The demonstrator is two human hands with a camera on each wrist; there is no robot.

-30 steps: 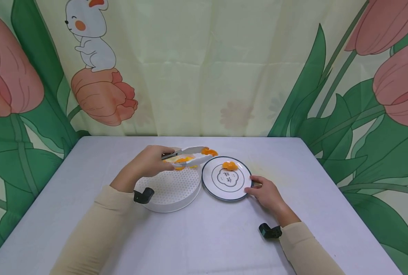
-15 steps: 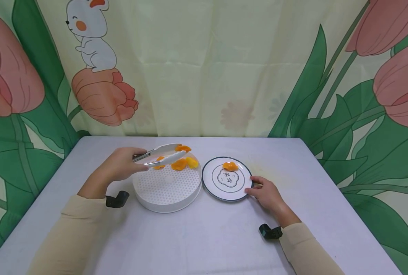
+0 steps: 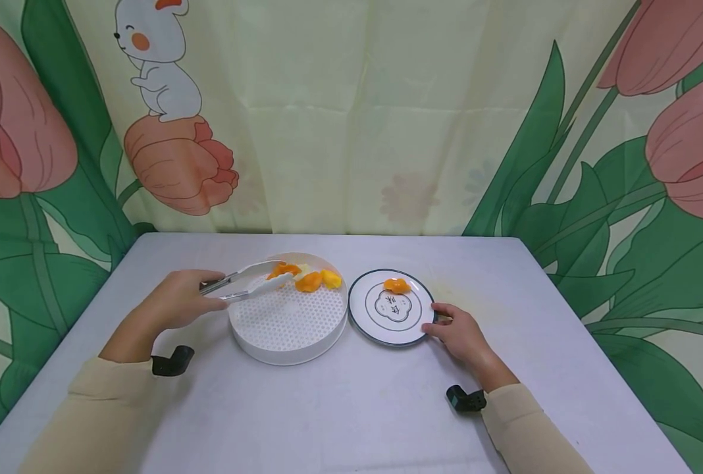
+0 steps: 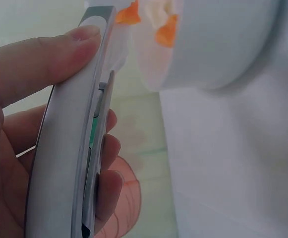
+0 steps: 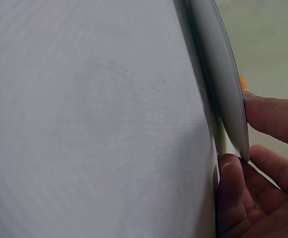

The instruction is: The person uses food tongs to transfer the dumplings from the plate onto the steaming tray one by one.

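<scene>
My left hand holds metal tongs with pale tips, thumb on one arm and fingers curled round the other, as the left wrist view shows. The tips reach over a round white tray with a perforated base, around or beside an orange lump; whether they grip it I cannot tell. Further orange and yellow lumps lie in the tray. With thumb above and fingers below, my right hand pinches the rim of a white plate. One orange piece lies on that plate.
The tray and the plate stand side by side on a white-covered table, nearly touching. A printed curtain hangs behind the table's far edge. Black wrist cameras sit on both wrists.
My left hand has moved left and down with the tongs. An orange lump at their tips has gone from near the plate to within the tray. My right hand and the plate stay put.
</scene>
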